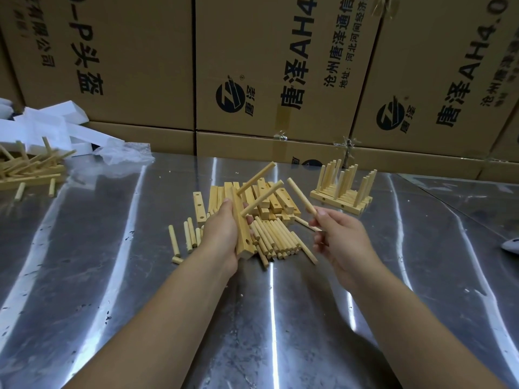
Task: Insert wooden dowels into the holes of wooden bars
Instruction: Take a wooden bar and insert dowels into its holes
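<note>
— Where is the bar now?
— It is in my left hand [222, 234]. The fingers are curled around the bar [242, 231], and I hold it above the metal table [140, 276] with its long side running away from me.
— Are dowels already in it?
— Yes, two. The far dowel [257, 178] and the near dowel [262, 197] stand in its holes, and both point up and to the right. One hole close to the near end looks free.
— And your right hand?
— My right hand [337, 237] pinches a third dowel [302, 196] at its lower end, between thumb and fingers. This dowel is tilted up and to the left. It is near the bar but does not touch it.
— What lies under the hands?
— A heap of loose dowels [276, 238] lies on the table, and just behind it is a heap of bars [269, 199]. To the right are the finished bars [342, 189] with their dowels upright. At the far left there is another wooden heap [25, 167], beside white foam blocks [50, 124] and a clear plastic bag [123, 154]. Cardboard boxes [280, 66] stand along the back of the table.
</note>
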